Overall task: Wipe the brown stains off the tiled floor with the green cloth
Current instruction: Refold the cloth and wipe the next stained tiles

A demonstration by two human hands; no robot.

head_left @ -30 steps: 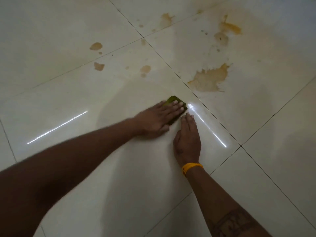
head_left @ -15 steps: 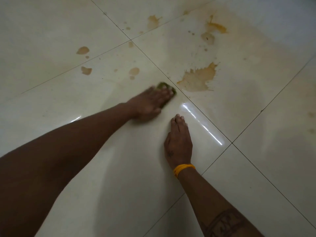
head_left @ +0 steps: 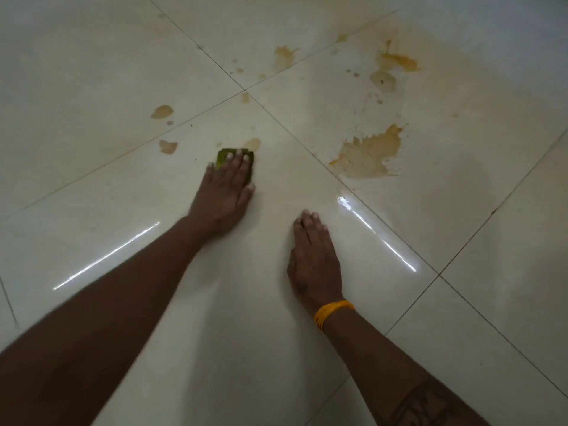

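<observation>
My left hand [head_left: 226,192] presses flat on the folded green cloth [head_left: 222,155], fingers straight, most of the cloth hidden under them. The cloth's far edge touches a small brown spot [head_left: 252,144]. Two more small brown spots [head_left: 167,146] [head_left: 162,111] lie to the left. A large brown splash [head_left: 370,152] spreads on the tile to the right, with more stains [head_left: 396,61] and another [head_left: 284,55] farther back. My right hand [head_left: 313,259] rests flat on the floor, fingers together, an orange band [head_left: 333,312] at its wrist.
Glossy cream tiles [head_left: 92,72] with dark grout lines cover the whole view. Bright light streaks reflect off the floor near both arms.
My left hand slid the green cloth leftward and away, from beside the right hand's fingertips to the small spot. The right hand stayed flat on the floor.
</observation>
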